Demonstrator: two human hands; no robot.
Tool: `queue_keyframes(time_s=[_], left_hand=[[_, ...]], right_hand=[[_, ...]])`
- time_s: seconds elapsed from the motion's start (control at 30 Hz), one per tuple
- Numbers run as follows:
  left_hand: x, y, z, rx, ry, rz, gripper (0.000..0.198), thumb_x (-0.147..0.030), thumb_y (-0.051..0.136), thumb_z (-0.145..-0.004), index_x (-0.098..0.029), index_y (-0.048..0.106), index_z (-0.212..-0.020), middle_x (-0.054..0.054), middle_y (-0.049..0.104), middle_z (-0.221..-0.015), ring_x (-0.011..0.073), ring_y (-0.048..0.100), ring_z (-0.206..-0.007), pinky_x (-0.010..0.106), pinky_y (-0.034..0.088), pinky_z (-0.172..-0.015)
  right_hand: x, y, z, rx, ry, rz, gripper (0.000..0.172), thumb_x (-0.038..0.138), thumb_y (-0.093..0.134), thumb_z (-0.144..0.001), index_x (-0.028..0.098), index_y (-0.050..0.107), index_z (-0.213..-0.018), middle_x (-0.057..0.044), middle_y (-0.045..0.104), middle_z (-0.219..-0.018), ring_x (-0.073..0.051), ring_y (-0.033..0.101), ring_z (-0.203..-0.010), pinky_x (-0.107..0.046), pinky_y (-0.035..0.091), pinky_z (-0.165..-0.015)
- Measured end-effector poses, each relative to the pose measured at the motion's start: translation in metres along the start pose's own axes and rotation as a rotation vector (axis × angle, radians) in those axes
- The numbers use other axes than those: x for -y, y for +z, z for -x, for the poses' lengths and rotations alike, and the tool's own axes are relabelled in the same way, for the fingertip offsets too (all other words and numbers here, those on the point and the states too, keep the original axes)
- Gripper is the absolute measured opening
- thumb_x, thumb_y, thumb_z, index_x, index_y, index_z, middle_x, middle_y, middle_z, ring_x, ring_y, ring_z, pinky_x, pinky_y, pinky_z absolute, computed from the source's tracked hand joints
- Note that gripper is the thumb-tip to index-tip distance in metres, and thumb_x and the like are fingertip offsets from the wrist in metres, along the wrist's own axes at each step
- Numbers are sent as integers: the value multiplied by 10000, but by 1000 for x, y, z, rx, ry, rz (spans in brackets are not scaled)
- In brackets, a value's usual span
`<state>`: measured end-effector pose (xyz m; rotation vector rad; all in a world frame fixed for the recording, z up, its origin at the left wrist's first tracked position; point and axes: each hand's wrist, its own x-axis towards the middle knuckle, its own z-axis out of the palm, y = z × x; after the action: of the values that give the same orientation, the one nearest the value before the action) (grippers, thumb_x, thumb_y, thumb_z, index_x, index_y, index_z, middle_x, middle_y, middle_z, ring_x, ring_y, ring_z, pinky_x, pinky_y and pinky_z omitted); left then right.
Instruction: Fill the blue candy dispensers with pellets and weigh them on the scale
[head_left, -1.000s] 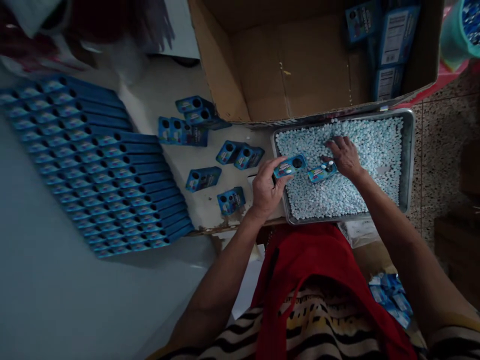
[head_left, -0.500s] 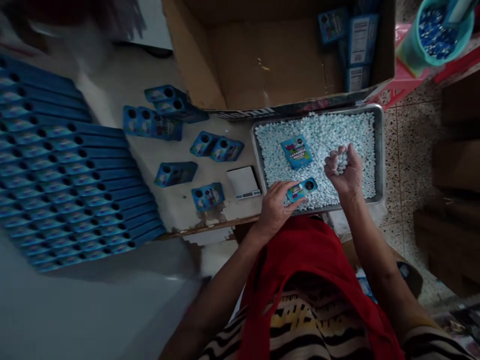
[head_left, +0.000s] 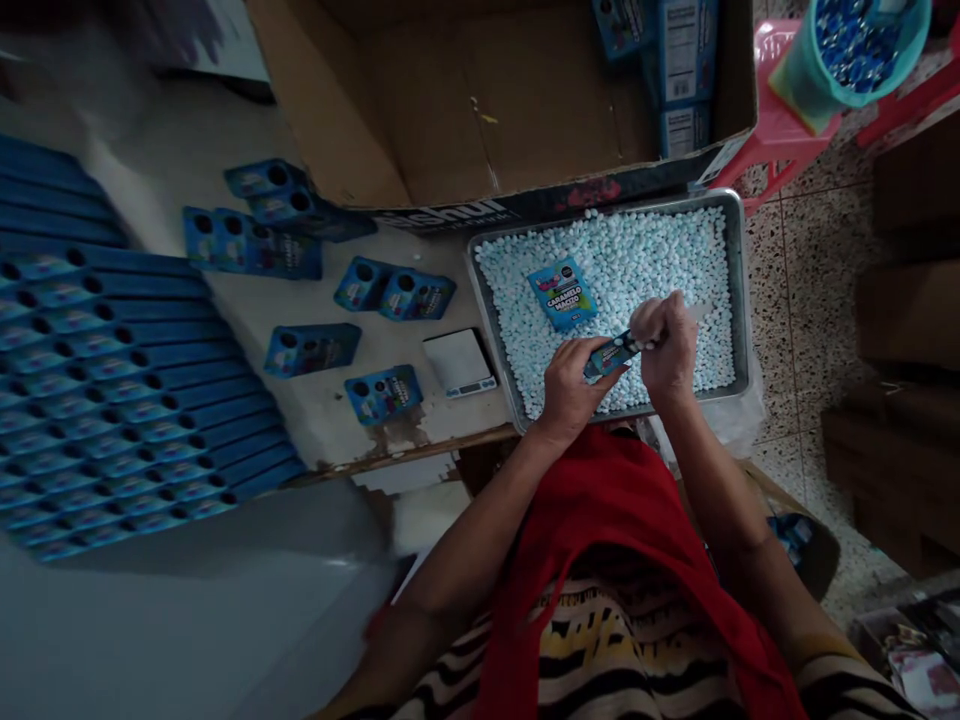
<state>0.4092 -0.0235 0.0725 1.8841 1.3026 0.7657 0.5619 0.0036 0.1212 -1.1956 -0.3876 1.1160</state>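
Observation:
My left hand (head_left: pixel 571 388) grips a small blue candy box (head_left: pixel 611 353) over the near side of a metal tray (head_left: pixel 739 300). Against the box's right end, my right hand (head_left: pixel 666 345) is curled closed, palm partly turned down. A few pale candies show between its fingers and the box; the rest of what it holds is hidden. Pale blue and white candies (head_left: pixel 637 245) fill the tray in a thick layer. On top of them lies another blue box (head_left: pixel 562 293), printed "Caramelo Macizo".
Left of the tray sits a small white scale (head_left: pixel 457 362). Several blue boxes (head_left: pixel 384 394) stand on the table, beside a large stack of them (head_left: pixel 150 400). Behind the tray is an open cardboard box (head_left: pixel 435 110). A turquoise bucket (head_left: pixel 806 75) stands on a pink stool (head_left: pixel 772 60).
My right hand has moved left and turned over from palm-up, bringing its candies to the box's end. My left hand still holds the box, now tilted. The whole view has shifted slightly.

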Motion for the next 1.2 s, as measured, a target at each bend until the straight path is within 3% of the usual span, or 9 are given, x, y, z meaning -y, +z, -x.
queue_keyframes(time_s=[0.17, 0.27, 0.4, 0.53, 0.67, 0.83, 0.93, 1.07, 1.2], left_hand=[[15, -10, 1, 27, -53, 66, 394, -424, 869, -943, -226, 757, -1266, 96, 806, -1209, 263, 758, -1156, 392, 599, -1061], [30, -24, 9, 5, -120, 139, 370, -430, 818, -986, -235, 748, -1293, 94, 798, -1265, 261, 755, -1213, 392, 598, -1087], [41, -40, 23, -80, -130, 259, 324, -419, 759, -1028, -228, 731, -1288, 108, 787, -1304, 255, 752, -1261, 396, 594, -1116], [47, -52, 27, -96, -75, 269, 296, -378, 740, -1041, -232, 725, -1298, 121, 790, -1295, 250, 757, -1253, 395, 606, -1105], [60, -78, 32, -232, -208, 245, 346, -417, 775, -1011, -238, 733, -1305, 111, 787, -1291, 252, 756, -1229, 380, 606, -1086], [100, -140, 50, -607, -495, 145, 426, -443, 786, -952, -198, 702, -1289, 100, 763, -1258, 246, 742, -1153, 361, 606, -1051], [135, -171, 47, -826, -576, 8, 420, -356, 762, -922, -183, 635, -1284, 108, 709, -1283, 259, 707, -1195, 409, 569, -1132], [176, -181, 16, -1010, -708, -131, 351, -225, 684, -923, -214, 529, -1238, 125, 627, -1355, 292, 633, -1324, 486, 481, -1244], [209, -172, -21, -1009, -869, -172, 343, -145, 652, -921, -189, 482, -1216, 157, 583, -1382, 305, 586, -1375, 507, 429, -1276]], right_hand=[[-9, -45, -28, -221, 328, -209, 657, 752, 578, -1028, 263, 370, -641, 90, 269, -516, -115, 257, -459, -253, 324, -444], [-15, -74, -30, -375, 510, -85, 517, 686, 614, -1020, 252, 538, -750, 63, 494, -602, -100, 440, -504, -212, 422, -480], [-11, -96, -8, -173, 462, 591, 482, 664, 758, -868, 257, 738, -1127, -56, 748, -1098, -200, 732, -919, -336, 631, -771], [-2, -101, -4, 112, 217, 1576, 545, 590, 764, -855, 205, 795, -1240, -190, 732, -1300, -359, 736, -1074, -500, 587, -922], [-5, -75, -23, 248, 65, 1714, 537, 575, 635, -976, 191, 784, -1321, -196, 760, -1239, -331, 743, -951, -487, 564, -898], [-30, -20, -42, 284, -167, 1535, 591, 605, 641, -993, 207, 675, -1430, -197, 712, -1334, -319, 705, -1065, -494, 567, -957], [-53, 14, -47, 257, -154, 1419, 780, 674, 708, -936, 189, 544, -1525, -212, 674, -1357, -351, 662, -1178, -537, 546, -1036], [-87, 47, -50, 194, -79, 1479, 1048, 668, 853, -791, 102, 441, -1570, -304, 614, -1429, -464, 558, -1369, -629, 454, -1157], [-106, 49, -49, 23, -20, 1489, 1055, 466, 919, -663, 99, 450, -1534, -274, 612, -1400, -460, 557, -1357, -650, 435, -1191]])
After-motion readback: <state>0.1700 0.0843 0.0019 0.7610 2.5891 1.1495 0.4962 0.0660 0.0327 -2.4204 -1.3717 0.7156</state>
